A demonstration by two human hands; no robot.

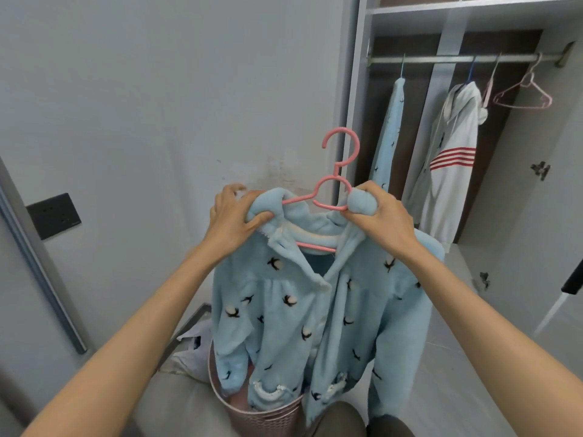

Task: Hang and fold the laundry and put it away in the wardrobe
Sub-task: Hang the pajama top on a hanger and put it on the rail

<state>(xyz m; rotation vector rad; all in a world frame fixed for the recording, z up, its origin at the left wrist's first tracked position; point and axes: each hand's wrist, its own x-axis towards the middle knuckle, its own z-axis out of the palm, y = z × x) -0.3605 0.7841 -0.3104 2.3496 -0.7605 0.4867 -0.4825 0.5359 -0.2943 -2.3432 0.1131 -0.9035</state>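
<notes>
Laundry is partly dealt with: in the wardrobe (356, 89) two garments already hang from the rail (448, 59), a blue patterned piece (389, 134) and a white jacket (451, 159) with red stripes, and a spare hanger (523, 96) hangs empty beside them. We hold the blue fleece top (284, 313) out in front of us, over the basket (271, 416) and well short of the rail. It sits on a pink hanger (339, 175) whose hook stands free above the collar. Our left hand (232, 214) grips the top's left shoulder, fingers (260, 217) curled round the fleece. Our right hand (380, 212) bunches the other shoulder against the hanger's arm, its fingers closed on cloth. We judge the step in hand to be seating the shoulders on the hanger. Left to do: hook it on the rail, then see to what remains in the basket, where some pinkish cloth (238, 401) shows. Nothing folded is in view.
</notes>
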